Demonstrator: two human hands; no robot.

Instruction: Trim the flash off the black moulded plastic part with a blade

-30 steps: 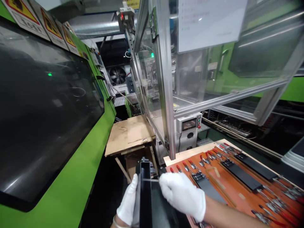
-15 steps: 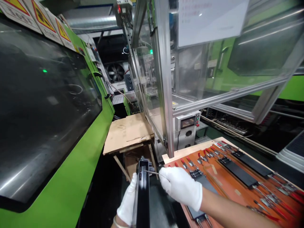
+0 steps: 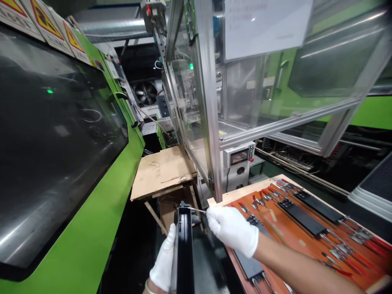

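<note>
While the left hand (image 3: 163,259) holds a long black part (image 3: 185,253) left of the orange board (image 3: 294,230) bearing 3 dark panels (image 3: 301,217), the right hand (image 3: 232,229) pinches a thin rod (image 3: 198,210), its tip at the part's far end.

1. Gloved left hand (image 3: 163,259) grips a long black housing (image 3: 185,261).
2. Gloved right hand (image 3: 232,229) pinches a thin rod (image 3: 198,210) near the housing's far end.
3. Red-handled toggle clamps (image 3: 340,249) line the orange worktop (image 3: 289,239).

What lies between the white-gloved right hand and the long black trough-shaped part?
In the head view, a thin silvery rod, held in the white-gloved right hand, extends toward the long black trough-shaped part.
</note>
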